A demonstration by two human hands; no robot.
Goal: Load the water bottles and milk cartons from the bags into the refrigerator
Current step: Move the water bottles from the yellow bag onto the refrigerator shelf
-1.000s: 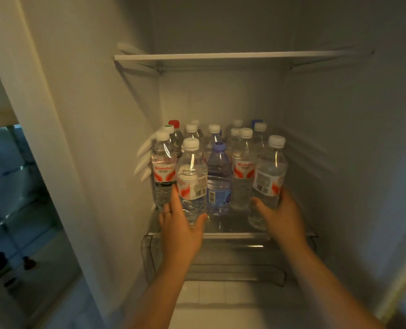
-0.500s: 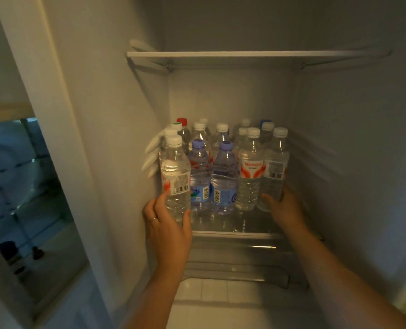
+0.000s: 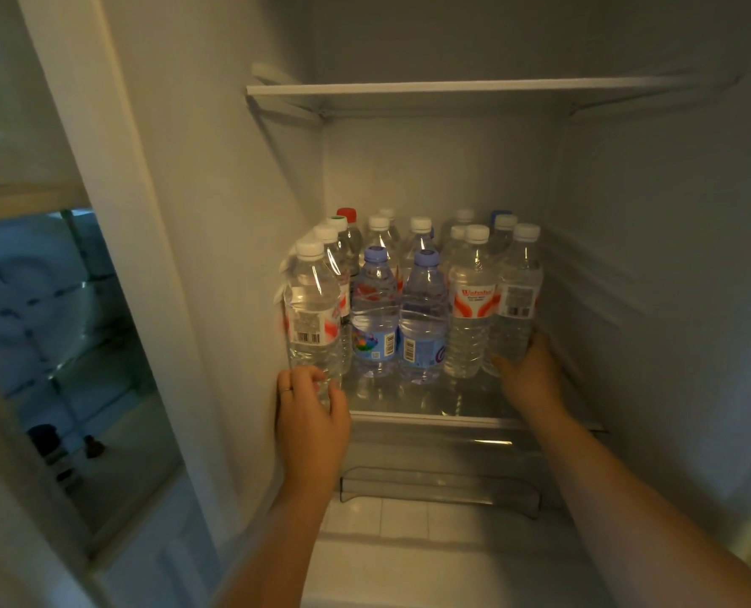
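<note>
Several water bottles stand packed on the glass shelf [image 3: 409, 416] inside the open refrigerator. My left hand [image 3: 310, 414] grips the base of a clear white-capped bottle [image 3: 311, 313] at the front left, against the fridge's left wall. My right hand [image 3: 529, 375] holds the base of another white-capped bottle [image 3: 516, 300] at the front right. Between them stand two blue-capped bottles [image 3: 376, 318] [image 3: 422, 322] and a red-labelled bottle [image 3: 470, 309]. No milk cartons or bags are in sight.
A bare white shelf [image 3: 452, 87] hangs above the bottles. Below the glass shelf is a clear drawer [image 3: 439, 484]. To the left, past the fridge's side wall [image 3: 167, 256], lies a glass-fronted compartment [image 3: 57, 344] with shelves.
My left hand moved its bottle leftward and back against the fridge wall. My right hand pushed its bottle deeper into the front row. The view has come closer.
</note>
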